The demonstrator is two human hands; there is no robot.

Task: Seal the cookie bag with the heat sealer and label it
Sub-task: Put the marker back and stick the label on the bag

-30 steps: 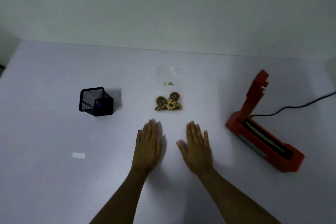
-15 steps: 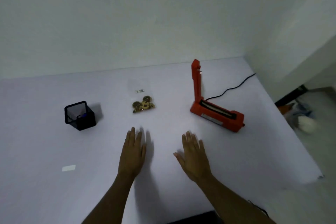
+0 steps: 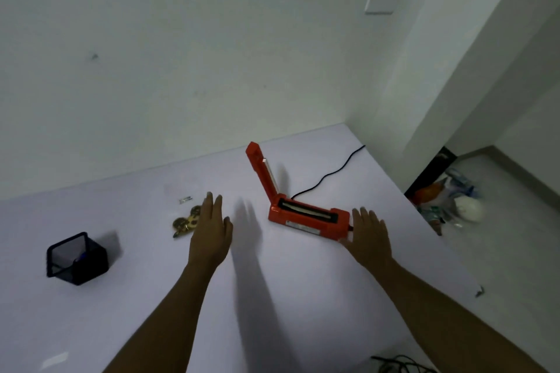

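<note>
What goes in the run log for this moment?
left hand: open, by cookie bag | right hand: open, at heat sealer | sealer lid up

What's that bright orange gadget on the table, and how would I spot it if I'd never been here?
Start at the white table and look toward its far right side, near the room's corner. The heat sealer sits there between the two hands, its long base flat and its lid arm raised. It is the only orange thing on the table, and a black cable trails from it.
</note>
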